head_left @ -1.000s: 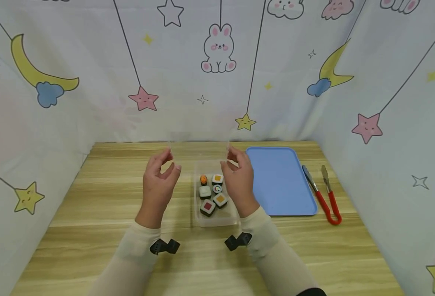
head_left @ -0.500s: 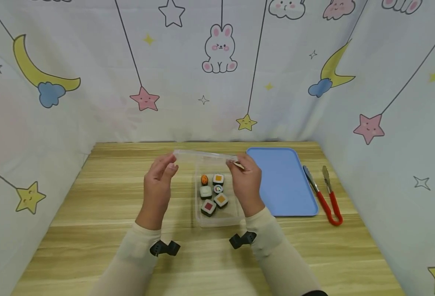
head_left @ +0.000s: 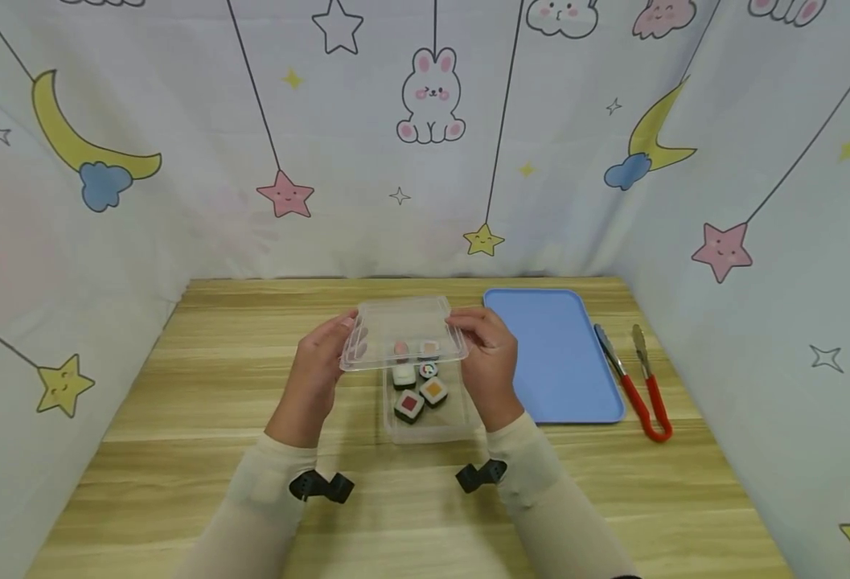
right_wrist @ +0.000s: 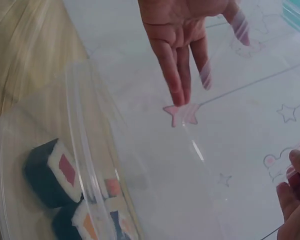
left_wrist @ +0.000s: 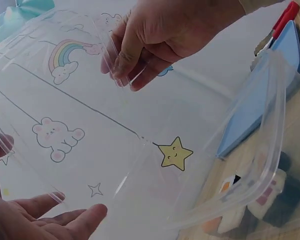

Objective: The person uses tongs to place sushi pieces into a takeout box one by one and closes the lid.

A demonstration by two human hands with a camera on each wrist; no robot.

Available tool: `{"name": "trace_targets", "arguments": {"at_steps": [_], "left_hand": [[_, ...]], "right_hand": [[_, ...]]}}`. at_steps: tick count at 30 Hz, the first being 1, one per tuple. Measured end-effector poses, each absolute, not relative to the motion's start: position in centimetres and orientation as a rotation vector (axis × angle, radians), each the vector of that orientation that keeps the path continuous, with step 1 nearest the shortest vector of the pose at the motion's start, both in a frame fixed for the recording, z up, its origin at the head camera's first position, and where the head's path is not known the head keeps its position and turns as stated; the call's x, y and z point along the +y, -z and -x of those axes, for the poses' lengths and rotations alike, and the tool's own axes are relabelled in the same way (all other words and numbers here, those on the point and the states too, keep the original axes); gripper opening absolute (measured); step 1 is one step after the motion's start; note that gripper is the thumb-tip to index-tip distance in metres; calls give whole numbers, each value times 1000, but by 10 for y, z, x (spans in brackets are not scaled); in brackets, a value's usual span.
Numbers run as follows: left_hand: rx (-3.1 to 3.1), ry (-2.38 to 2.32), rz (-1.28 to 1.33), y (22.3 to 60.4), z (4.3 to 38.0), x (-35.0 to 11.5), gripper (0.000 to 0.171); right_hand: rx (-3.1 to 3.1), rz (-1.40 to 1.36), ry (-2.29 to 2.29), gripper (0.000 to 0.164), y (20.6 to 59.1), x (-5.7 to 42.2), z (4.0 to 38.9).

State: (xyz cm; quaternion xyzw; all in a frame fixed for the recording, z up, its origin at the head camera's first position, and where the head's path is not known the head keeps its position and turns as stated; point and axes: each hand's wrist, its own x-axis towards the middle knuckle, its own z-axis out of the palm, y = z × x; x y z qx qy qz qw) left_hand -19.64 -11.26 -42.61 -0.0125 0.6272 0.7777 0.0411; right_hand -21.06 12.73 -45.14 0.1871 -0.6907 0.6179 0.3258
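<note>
A clear plastic lid (head_left: 403, 318) is held tilted above a clear plastic box (head_left: 435, 436) on the table. At the lid's left edge, my left hand (head_left: 316, 374) holds it between thumb and fingers; the right wrist view shows some of these fingers (right_wrist: 177, 75) nearly straight. My right hand (head_left: 491, 366) pinches the opposite edge, its fingertips (left_wrist: 122, 62) plain in the left wrist view. Inside the box lie several sushi pieces, among them a red-centred roll (head_left: 408, 405) and a yellow-centred roll (head_left: 433, 391). The lid covers the farther pieces, which show through it.
To the right of the box lies a blue tray (head_left: 555, 354), partly behind my right hand. Metal tongs with red handles (head_left: 652, 406) lie beyond the tray's right side. The wooden table (head_left: 236, 362) meets a printed cloth backdrop (head_left: 367, 233) on several sides.
The lid has turned from standing nearly upright, through edge-on, to lying tilted over the far part of the box. My left hand has moved right and my right hand slightly right.
</note>
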Motion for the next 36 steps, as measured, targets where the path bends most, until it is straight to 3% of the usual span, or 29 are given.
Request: {"name": "trace_targets", "arguments": {"at_steps": [7, 16, 26, 36], "left_hand": [[1964, -2404, -59, 435, 198, -109, 54], [1906, -2392, -24, 443, 199, -106, 59], [1954, -2306, -17, 453, 200, -104, 61], [2413, -2009, -143, 481, 191, -79, 68]], "right_hand": [[-1848, -407, -1723, 10, 451, 128, 201], [-1931, -333, -1815, 25, 461, 140, 198], [-1975, -158, -2041, 30, 468, 147, 191], [-2101, 30, -1733, 24, 484, 143, 192]]}}
